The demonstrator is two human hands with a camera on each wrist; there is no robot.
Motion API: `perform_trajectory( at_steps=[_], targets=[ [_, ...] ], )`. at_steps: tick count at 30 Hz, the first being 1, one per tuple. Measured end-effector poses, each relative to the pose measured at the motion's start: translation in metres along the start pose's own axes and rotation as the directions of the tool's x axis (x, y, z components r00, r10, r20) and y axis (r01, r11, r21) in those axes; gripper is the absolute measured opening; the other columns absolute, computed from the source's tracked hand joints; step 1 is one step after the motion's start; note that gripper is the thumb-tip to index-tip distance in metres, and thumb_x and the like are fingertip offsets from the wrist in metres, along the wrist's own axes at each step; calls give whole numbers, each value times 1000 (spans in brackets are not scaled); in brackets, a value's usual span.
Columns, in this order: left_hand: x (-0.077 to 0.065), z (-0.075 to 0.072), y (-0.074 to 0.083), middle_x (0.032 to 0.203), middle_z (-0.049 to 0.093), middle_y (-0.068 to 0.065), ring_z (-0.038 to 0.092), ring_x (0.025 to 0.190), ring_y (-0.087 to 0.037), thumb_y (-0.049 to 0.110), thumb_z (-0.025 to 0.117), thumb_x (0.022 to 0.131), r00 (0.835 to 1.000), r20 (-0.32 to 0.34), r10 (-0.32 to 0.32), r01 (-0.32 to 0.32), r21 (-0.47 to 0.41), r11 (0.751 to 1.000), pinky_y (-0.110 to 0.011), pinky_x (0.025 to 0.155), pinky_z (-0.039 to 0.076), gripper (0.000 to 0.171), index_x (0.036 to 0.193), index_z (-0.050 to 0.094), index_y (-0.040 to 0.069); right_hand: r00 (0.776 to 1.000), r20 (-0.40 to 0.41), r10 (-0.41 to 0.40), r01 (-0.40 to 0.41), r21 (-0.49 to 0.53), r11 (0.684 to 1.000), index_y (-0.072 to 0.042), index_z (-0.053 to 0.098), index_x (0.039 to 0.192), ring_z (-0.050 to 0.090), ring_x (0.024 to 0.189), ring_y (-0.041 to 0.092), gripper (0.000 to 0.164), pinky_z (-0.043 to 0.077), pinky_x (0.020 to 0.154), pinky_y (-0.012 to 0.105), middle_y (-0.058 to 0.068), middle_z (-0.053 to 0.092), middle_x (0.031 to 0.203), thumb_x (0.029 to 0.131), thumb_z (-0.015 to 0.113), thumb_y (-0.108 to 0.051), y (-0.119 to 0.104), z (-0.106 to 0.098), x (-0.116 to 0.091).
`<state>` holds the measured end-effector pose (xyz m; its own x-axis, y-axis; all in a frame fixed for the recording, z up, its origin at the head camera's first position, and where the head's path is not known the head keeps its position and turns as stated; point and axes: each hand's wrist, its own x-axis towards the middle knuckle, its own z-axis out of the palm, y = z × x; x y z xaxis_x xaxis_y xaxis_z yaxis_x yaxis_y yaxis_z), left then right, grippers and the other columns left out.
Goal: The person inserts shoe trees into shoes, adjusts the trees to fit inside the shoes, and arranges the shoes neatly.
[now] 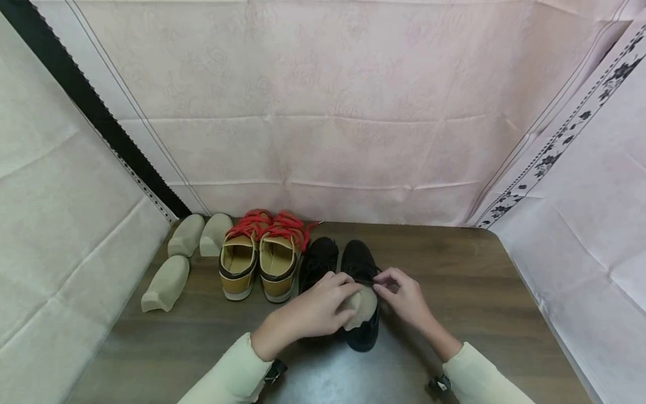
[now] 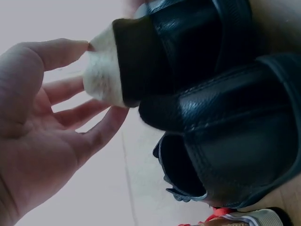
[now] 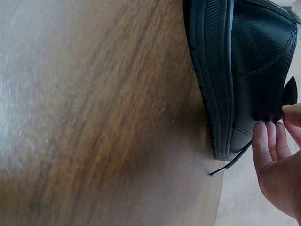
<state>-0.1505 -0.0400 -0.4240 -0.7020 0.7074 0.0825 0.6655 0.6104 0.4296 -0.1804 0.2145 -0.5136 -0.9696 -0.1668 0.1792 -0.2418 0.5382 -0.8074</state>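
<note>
While L hand (image 1: 319, 306) fingers held off-white, rounded moulded insert (image 1: 367, 306) from L, long axis approx. along black leather lace-up shoe (image 1: 359, 258), R hand (image 1: 402, 294) fingers pinched shoe's R edge.

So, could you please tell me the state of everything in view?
Cream insert: partly inside right black shoe, end protruding.
Right black shoe: upright, one lace end loose.
Left black shoe: upright, partly hidden by left hand.
Tan shoes: upright, no inserts visible inside.
Red laces: threaded; whether tied, unclear.
Three other inserts: lying on tabletop.
Left hand: holding the cream insert.
Right hand: pinching right black shoe's edge.
</note>
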Motion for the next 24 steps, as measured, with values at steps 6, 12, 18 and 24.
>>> perform_trajectory(
  at_steps=[6, 12, 18, 24],
  targets=[
    [0, -4, -5, 134, 63, -3, 55, 117, -15, 25, 69, 101, 1000, 30, -6, 8, -63, 998, -32, 99, 52, 43, 141, 63, 12, 1000, -2, 3, -3, 4, 1000, -19, 71, 105, 67, 96, 14, 14, 60, 90, 34, -2, 69, 104, 95, 76, -12, -1, 1, -1],
    [4, -1, -7, 128, 65, 0, 57, 111, -11, 29, 72, 98, 1000, 8, 1, 0, -74, 997, -26, 92, 52, 43, 138, 66, 14, 1000, -5, -9, 9, 11, 1000, -18, 71, 105, 68, 96, 15, 13, 60, 89, 35, -1, 70, 104, 95, 75, -11, 0, 1, 0],
    [8, 3, -8, 123, 67, 1, 59, 105, -9, 30, 74, 96, 1000, -22, 6, -7, -61, 998, -24, 88, 52, 42, 134, 69, 14, 1000, 1, -10, 10, 7, 1000, -19, 70, 106, 68, 97, 14, 14, 60, 90, 36, -2, 70, 105, 95, 75, -12, 1, 1, 0],
    [11, 7, -9, 121, 67, 1, 60, 104, -9, 30, 75, 95, 999, -48, 7, -10, -58, 998, -22, 87, 53, 40, 131, 71, 13, 1000, 2, -6, 6, 11, 1000, -19, 70, 106, 68, 97, 13, 14, 59, 90, 31, -3, 70, 105, 95, 75, -11, 1, 1, 0]
  ],
)
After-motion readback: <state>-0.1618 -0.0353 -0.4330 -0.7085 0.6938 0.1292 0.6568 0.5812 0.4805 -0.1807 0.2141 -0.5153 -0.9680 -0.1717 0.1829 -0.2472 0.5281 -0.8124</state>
